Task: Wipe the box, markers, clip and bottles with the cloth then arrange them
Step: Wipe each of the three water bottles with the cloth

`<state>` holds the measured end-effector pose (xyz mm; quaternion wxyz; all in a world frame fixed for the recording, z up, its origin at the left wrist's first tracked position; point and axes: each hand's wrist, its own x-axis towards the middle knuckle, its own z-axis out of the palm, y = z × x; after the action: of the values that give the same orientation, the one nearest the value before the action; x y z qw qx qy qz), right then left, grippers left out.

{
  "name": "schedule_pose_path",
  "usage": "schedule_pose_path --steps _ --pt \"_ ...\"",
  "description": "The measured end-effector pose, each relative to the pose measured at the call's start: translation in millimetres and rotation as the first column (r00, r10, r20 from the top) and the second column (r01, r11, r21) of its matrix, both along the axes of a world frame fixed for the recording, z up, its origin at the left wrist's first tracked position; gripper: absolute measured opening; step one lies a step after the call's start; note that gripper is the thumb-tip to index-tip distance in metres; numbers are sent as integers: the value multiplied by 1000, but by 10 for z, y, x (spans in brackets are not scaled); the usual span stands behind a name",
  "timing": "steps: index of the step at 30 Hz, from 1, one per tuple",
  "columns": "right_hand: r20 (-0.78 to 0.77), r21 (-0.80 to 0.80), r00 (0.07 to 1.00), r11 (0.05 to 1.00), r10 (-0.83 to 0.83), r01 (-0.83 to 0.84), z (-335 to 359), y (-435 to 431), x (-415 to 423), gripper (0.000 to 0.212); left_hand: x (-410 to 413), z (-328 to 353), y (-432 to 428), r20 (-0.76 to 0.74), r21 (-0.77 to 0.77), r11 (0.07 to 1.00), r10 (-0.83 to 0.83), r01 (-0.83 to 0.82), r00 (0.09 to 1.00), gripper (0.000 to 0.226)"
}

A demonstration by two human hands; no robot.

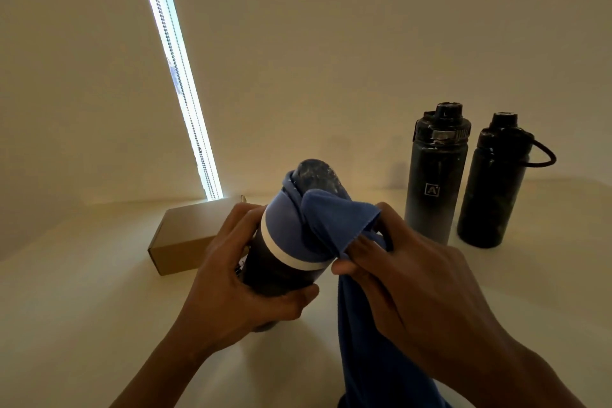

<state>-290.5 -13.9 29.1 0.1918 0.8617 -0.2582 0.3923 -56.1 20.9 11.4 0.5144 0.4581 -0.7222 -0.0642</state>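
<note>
My left hand (231,278) grips a dark bottle (281,262) with a blue lid and a white ring, tilted over the table. My right hand (397,278) pinches a blue cloth (334,219) against the lid; the rest of the cloth hangs down toward the bottom edge. Two black bottles stand upright at the right: one with a logo (433,175), and one with a loop strap (493,182). Both show pale smudges near their caps. A brown cardboard box (185,235) lies behind my left hand. Markers and clip are not clearly visible.
The white table (82,291) meets a pale wall behind. A bright vertical strip of window with a bead chain (180,83) runs down the wall to the table behind the box.
</note>
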Motion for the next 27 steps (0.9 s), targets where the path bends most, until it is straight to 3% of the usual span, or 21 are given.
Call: schedule_pose_path --steps 4,7,11,15,21,23,25,27 --pt "65 -52 987 987 -146 150 -26 -93 24 75 25 -7 4 17 13 1000 12 -13 1000 82" --pt "90 15 993 997 -81 80 -59 -113 49 61 -15 -31 21 -4 8 1000 13 -13 1000 92" --pt "116 -58 993 997 -36 43 -23 -70 36 44 -90 -52 34 -17 -29 1000 1 -1 1000 94" --pt "65 72 997 997 -32 27 16 6 -18 40 -89 -41 28 -9 -45 999 12 -13 1000 104" --pt "309 341 948 920 82 -191 146 113 -54 24 -41 -49 14 39 -80 997 -4 8 999 102" --pt "259 372 956 898 142 -234 146 124 -15 29 -20 -40 5 22 -85 996 -8 9 1000 101" --pt "157 303 976 934 148 -191 93 109 11 40 -3 -21 4 6 -86 996 -3 3 1000 97" --pt "99 268 991 956 93 -117 41 77 -7 33 9 -7 8 15 -83 997 -6 7 1000 96"
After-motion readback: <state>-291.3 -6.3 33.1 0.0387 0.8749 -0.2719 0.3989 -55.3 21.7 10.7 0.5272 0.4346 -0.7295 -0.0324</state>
